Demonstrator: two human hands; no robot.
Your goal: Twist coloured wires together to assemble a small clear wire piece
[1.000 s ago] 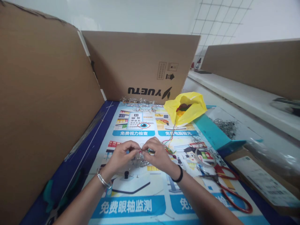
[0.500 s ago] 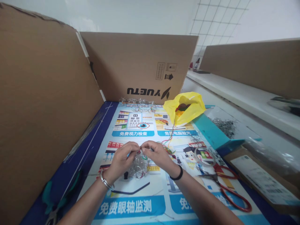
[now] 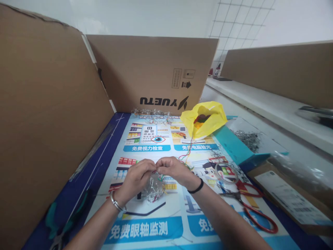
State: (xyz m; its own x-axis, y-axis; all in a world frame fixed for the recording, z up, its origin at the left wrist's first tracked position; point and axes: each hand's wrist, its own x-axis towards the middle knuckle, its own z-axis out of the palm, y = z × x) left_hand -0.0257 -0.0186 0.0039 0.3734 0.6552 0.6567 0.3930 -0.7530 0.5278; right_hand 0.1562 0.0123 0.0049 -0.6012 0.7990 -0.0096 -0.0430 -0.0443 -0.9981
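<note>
A roundish openwork piece of thin silvery wire [image 3: 153, 190], with bits of red and green thread on it, is under my fingers at the middle of the poster. My left hand [image 3: 137, 177], with a metal bangle at the wrist, pinches it at the upper edge. Fingertip to fingertip with it, my right hand [image 3: 174, 169] pinches at the same spot, a black band round its wrist. The exact point of the grip is hidden by the fingers. Coloured threads [image 3: 187, 156] run from a yellow bag [image 3: 205, 119] toward my right hand.
Red-handled scissors [image 3: 249, 205] and a clear tape roll [image 3: 226, 173] lie to the right. Teal-handled pliers [image 3: 58, 232] are at the lower left. Wire tangles [image 3: 153, 114] lie by the back cardboard wall [image 3: 153, 62]. A teal box [image 3: 234, 147] and a labelled carton [image 3: 291, 198] flank the right.
The hands stay at the wire piece, with the fingers slightly shifted and the right hand's fingertips curled in closer to the left's. The whole view has moved very slightly.
</note>
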